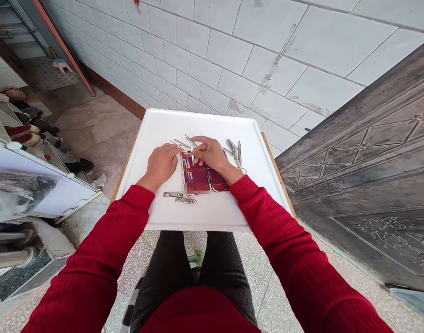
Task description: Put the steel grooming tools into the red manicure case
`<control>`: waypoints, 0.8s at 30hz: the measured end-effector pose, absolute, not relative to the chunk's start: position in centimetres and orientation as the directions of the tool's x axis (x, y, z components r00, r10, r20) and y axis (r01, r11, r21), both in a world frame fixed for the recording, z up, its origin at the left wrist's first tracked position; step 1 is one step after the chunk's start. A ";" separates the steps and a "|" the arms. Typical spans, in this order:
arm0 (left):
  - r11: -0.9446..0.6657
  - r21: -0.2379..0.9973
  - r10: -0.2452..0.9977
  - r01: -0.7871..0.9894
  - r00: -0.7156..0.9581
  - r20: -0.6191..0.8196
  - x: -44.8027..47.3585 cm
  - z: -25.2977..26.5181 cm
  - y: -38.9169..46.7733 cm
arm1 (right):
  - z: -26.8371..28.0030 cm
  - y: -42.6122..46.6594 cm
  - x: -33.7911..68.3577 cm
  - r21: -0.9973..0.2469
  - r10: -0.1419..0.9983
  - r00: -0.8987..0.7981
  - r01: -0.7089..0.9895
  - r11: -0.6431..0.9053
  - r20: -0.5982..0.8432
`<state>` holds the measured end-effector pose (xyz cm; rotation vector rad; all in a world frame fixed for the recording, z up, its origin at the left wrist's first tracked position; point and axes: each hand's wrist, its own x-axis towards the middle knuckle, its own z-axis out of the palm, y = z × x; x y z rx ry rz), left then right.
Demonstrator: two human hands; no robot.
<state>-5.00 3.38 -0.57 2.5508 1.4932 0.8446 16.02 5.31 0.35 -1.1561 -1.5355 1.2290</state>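
Note:
A manicure case (200,184) lies unfolded, its maroon lining facing up. Several slim metal tools sit in the loops of its left half. My right hand (213,156) is over the case, pinching a slim metal manicure tool (192,147) upright between thumb and fingers. My left hand (162,165) lies palm down with extended fingers, its fingertips at the case's upper left corner. Beyond the fingertips are a few loose thin metal tools (177,142). Two nail clippers (172,194) (186,200) rest below the case. Small scissors or nippers (235,151) lie right of my right hand, partly overlapping each other.
Everything lies on a white tabletop (205,217) with a raised rim. Behind it rises a white tiled wall (201,60). A dark carved door (364,152) stands to the right. On the left is a rack with shoes (24,134).

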 end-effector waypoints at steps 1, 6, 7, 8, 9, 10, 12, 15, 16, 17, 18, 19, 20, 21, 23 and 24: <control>-0.527 0.327 0.824 0.785 0.378 0.421 -5.0 -0.5 3.3 | 0.3 5.3 15.9 -0.983 0.973 -0.225 0.159 0.094 0.056; -0.535 0.332 0.821 0.777 0.385 0.421 -5.0 -0.4 3.3 | 0.1 5.1 15.5 -0.981 0.969 -0.244 0.177 0.084 0.039; -0.535 0.330 0.821 0.778 0.385 0.422 -5.0 -0.3 3.4 | 0.1 5.0 15.5 -0.979 0.968 -0.249 0.186 0.080 0.032; -0.534 0.329 0.820 0.779 0.384 0.424 -5.0 -0.3 3.4 | 0.1 4.9 15.5 -0.977 0.967 -0.254 0.199 0.077 0.024; -0.533 0.328 0.820 0.780 0.382 0.425 -5.0 -0.3 3.4 | 0.1 4.9 15.5 -0.975 0.966 -0.259 0.211 0.073 0.016; -0.533 0.327 0.820 0.780 0.382 0.426 -4.9 -0.3 3.4 | 0.1 4.8 15.5 -0.972 0.965 -0.261 0.222 0.070 0.010; -0.533 0.327 0.821 0.780 0.384 0.423 -4.9 -0.3 3.4 | 0.2 4.8 15.5 -0.968 0.966 -0.258 0.240 0.071 0.007; -0.533 0.329 0.824 0.780 0.388 0.413 -4.9 -0.2 3.4 | 0.3 4.9 15.5 -0.948 0.973 -0.230 0.302 0.101 0.031; -0.531 0.331 0.825 0.780 0.388 0.411 -4.9 -0.2 3.4 | 0.3 4.9 15.5 -0.933 0.975 -0.215 0.338 0.121 0.049; -0.531 0.332 0.826 0.779 0.388 0.410 -4.9 -0.2 3.4 | 0.4 4.9 15.5 -0.915 0.977 -0.201 0.376 0.144 0.071; -0.531 0.332 0.826 0.780 0.388 0.409 -4.9 -0.2 3.4 | 0.4 4.9 15.5 -0.896 0.978 -0.187 0.413 0.165 0.094; -0.530 0.331 0.826 0.780 0.388 0.408 -4.9 -0.2 3.4 | 0.5 4.9 15.5 -0.876 0.978 -0.174 0.445 0.184 0.117; -0.530 0.330 0.827 0.781 0.389 0.407 -4.9 -0.2 3.4 | 0.6 4.9 15.5 -0.859 0.977 -0.162 0.472 0.198 0.137; -0.529 0.329 0.827 0.783 0.388 0.407 -4.9 -0.2 3.4 | 0.6 4.9 15.5 -0.844 0.976 -0.153 0.493 0.210 0.153; -0.525 0.326 0.828 0.786 0.383 0.410 -4.9 -0.3 3.4 | 0.8 4.8 15.4 -0.820 0.975 -0.144 0.527 0.223 0.172; -0.524 0.325 0.828 0.787 0.382 0.411 -4.9 -0.3 3.4 | 0.9 4.7 15.3 -0.809 0.974 -0.143 0.541 0.227 0.178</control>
